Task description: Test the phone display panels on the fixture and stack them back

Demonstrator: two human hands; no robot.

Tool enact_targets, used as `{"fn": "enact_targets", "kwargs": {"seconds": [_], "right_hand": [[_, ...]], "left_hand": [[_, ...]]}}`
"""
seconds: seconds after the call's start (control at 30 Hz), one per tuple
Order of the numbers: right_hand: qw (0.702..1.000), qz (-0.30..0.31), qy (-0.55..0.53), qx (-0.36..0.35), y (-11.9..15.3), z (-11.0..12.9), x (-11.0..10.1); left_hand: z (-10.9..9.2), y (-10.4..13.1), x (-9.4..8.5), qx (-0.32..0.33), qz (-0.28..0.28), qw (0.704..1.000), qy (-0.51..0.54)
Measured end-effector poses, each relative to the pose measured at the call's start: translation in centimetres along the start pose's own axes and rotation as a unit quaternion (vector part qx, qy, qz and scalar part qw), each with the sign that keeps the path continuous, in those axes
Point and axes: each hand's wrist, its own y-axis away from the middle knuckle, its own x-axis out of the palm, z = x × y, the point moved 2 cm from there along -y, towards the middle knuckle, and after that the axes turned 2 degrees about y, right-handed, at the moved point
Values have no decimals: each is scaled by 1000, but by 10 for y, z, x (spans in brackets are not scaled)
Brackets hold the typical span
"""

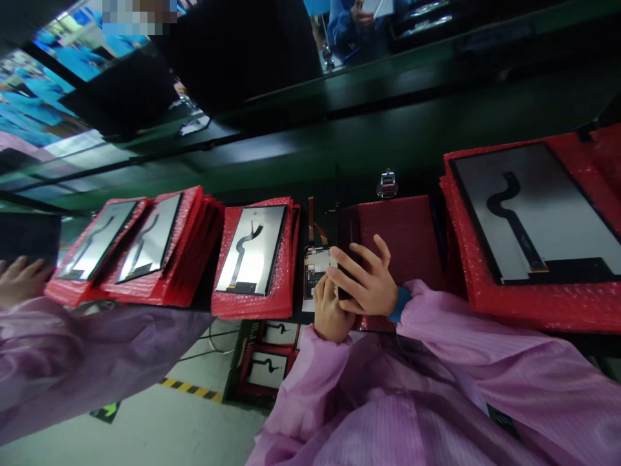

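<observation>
My left hand (332, 310) is at the lower right corner of a small circuit board fixture (315, 268), its fingers bent and partly hidden behind my right hand. Above it, my right hand (366, 278) spreads its fingers over a dark flat panel (347, 265), with the thumb side toward my left hand. The panel's edge shows between the right fingers, and the hand appears to hold it. An orange flex strip (311, 217) lies just beyond the fixture. Right of the hands is a dark red bubble-wrap sleeve (402, 236).
Screens on red bubble-wrap stacks stand left (252, 249) and right (538, 213). A metal tally counter (387, 184) sits behind the sleeve. At far left is a co-worker's hand (22, 281). Below the bench edge, a crate (237, 372) holds more screens.
</observation>
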Motion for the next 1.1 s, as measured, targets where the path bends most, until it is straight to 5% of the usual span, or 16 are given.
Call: {"fn": "enact_targets", "kwargs": {"seconds": [0.17,0.4,0.77,1.1], "right_hand": [[999,26,-19,1,1,0,1],[999,-39,4,-9,-6,1,-5],[1000,20,13,-3,-2,0,-2],[1000,-28,6,-7,-6,1,-6]], "left_hand": [[0,0,-1,-4,-9,1000,-3],[0,1,0,-11,2,1000,11],[2,0,-1,7,13,1000,11],[-1,-1,1,48,-1,999,16]]}}
